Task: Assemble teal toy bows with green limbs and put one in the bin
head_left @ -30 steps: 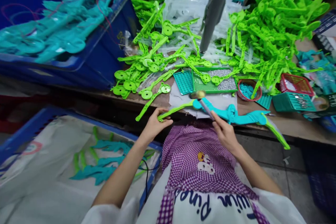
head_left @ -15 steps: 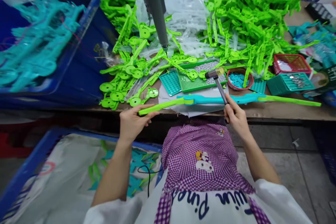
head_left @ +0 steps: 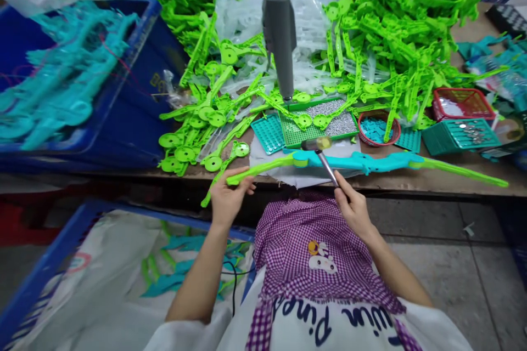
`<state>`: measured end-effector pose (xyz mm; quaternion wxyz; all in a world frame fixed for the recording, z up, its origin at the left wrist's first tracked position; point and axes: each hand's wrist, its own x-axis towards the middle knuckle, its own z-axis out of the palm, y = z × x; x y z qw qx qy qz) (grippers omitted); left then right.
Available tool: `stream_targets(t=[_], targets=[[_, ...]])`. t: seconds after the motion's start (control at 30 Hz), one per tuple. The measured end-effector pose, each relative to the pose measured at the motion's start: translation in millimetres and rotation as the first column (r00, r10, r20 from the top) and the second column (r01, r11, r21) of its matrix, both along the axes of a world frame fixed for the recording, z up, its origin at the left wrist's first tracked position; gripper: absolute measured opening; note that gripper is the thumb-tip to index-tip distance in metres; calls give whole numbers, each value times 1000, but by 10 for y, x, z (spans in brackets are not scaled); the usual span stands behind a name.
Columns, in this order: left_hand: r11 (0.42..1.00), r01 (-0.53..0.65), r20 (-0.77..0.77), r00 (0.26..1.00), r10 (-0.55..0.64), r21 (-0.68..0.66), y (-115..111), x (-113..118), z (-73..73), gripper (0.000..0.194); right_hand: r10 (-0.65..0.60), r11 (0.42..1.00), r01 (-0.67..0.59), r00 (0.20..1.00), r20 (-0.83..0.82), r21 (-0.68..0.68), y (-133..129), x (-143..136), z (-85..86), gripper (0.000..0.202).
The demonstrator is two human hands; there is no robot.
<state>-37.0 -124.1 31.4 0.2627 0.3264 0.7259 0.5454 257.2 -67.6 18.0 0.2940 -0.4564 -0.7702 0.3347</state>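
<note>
Head view: left hand (head_left: 228, 196) is pinching the green limb of a toy bow (head_left: 362, 163) lying along the bench edge, while right hand (head_left: 351, 207), gripping a small hammer (head_left: 318, 146), is tapping its joint; heaps of loose green parts (head_left: 395, 27) are awaiting assembly.

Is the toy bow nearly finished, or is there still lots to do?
Done: a teal plastic bow middle already carries green plastic limbs at both ends. In hand: the left hand grips the near green limb while the right hand holds a small metal-headed hammer over the joint. Left: heaps of loose green plastic parts cover the wooden bench, so plenty remains.
</note>
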Motion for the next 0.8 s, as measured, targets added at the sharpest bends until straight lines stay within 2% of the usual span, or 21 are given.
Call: stream_targets(t=[0.1, 0.23, 0.33, 0.43, 0.53, 0.67, 0.73, 0.8], targets=[[999, -36, 36, 999, 35, 27, -62, 188, -205, 42, 55, 998, -56, 998, 35, 36, -14, -70, -195, 45], [998, -68, 28, 997, 68, 9, -207, 337, -535, 43, 132, 988, -148, 964, 231, 54, 4, -32, -380, 45], [998, -45, 33, 998, 46, -37, -280, 408, -747, 43, 132, 980, -171, 944, 301, 104, 59, 27, -434, 46], [999, -10, 19, 1000, 11, -49, -270, 488, -879, 37, 117, 978, -164, 943, 313, 127, 127, 86, -436, 46], [997, -8, 37, 999, 11, -80, -196, 580, -929, 29, 94, 979, -147, 940, 329, 141, 195, 137, -416, 45], [978, 132, 76, 990, -121, -159, -60, 698, -876, 15, 59, 974, -135, 926, 372, 184, 278, 179, -373, 46], [968, 175, 60, 984, -167, -178, 0, 744, -818, 19, 53, 967, -148, 910, 410, 205, 281, 207, -338, 46], [969, 157, 35, 988, -153, -193, 40, 775, -766, 23, 61, 956, -183, 889, 454, 229, 232, 255, -291, 46]])
